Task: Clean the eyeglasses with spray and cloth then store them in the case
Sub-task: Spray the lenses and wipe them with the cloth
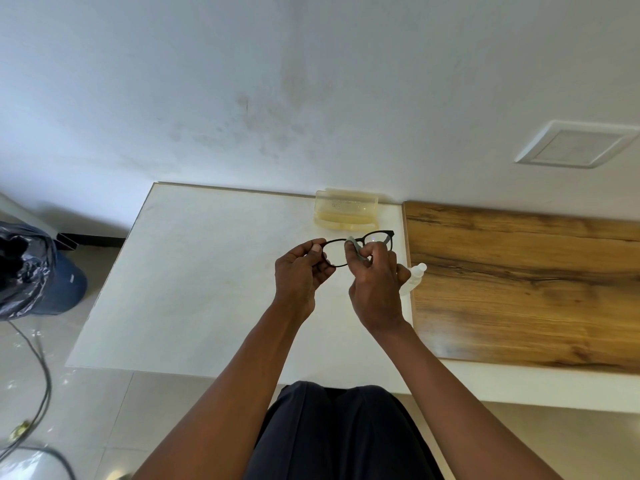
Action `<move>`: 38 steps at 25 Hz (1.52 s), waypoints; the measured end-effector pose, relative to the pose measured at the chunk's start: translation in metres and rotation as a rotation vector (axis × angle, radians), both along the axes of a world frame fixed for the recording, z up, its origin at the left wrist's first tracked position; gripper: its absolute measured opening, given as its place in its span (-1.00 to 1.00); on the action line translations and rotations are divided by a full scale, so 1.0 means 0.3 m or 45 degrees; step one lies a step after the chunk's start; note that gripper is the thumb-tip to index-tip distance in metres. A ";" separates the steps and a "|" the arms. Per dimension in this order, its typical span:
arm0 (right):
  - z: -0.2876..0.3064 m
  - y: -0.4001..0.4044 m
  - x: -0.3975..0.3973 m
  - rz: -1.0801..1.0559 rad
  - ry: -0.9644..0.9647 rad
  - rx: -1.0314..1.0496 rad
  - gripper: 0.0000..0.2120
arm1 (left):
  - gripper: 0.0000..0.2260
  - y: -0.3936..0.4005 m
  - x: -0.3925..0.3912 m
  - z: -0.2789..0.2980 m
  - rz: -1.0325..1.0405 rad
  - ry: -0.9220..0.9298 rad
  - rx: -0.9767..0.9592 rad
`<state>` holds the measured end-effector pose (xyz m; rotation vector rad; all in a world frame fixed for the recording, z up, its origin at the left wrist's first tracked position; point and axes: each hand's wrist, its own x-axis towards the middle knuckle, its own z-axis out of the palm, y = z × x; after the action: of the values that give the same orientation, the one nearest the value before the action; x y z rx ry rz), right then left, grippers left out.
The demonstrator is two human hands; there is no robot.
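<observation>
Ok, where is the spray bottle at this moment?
In the head view the spray bottle lies on the white table, just right of the right hand, at the wooden board's left edge.

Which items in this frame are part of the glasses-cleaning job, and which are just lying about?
Job: eyeglasses, grey cloth, spray bottle, open translucent case, left hand, right hand.

Lying about: bin with black liner, cable, wooden board.
</observation>
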<state>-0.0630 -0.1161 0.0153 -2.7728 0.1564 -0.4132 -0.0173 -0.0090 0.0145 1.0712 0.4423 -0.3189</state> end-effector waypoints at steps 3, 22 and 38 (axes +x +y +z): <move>-0.001 0.021 0.020 0.033 0.046 0.015 -0.51 | -0.82 -0.006 -0.007 0.000 -0.002 0.001 -0.017; -0.038 -0.011 -0.057 0.039 -0.095 -0.142 -0.35 | -0.83 0.004 -0.006 0.000 0.015 0.026 -0.012; -0.001 0.066 -0.019 0.116 -0.085 -0.088 -0.47 | -0.84 0.004 -0.013 0.001 0.031 0.005 -0.047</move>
<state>-0.0686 -0.0963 0.0149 -2.8160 -0.0005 -0.4954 -0.0212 -0.0077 0.0148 1.0289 0.4515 -0.3067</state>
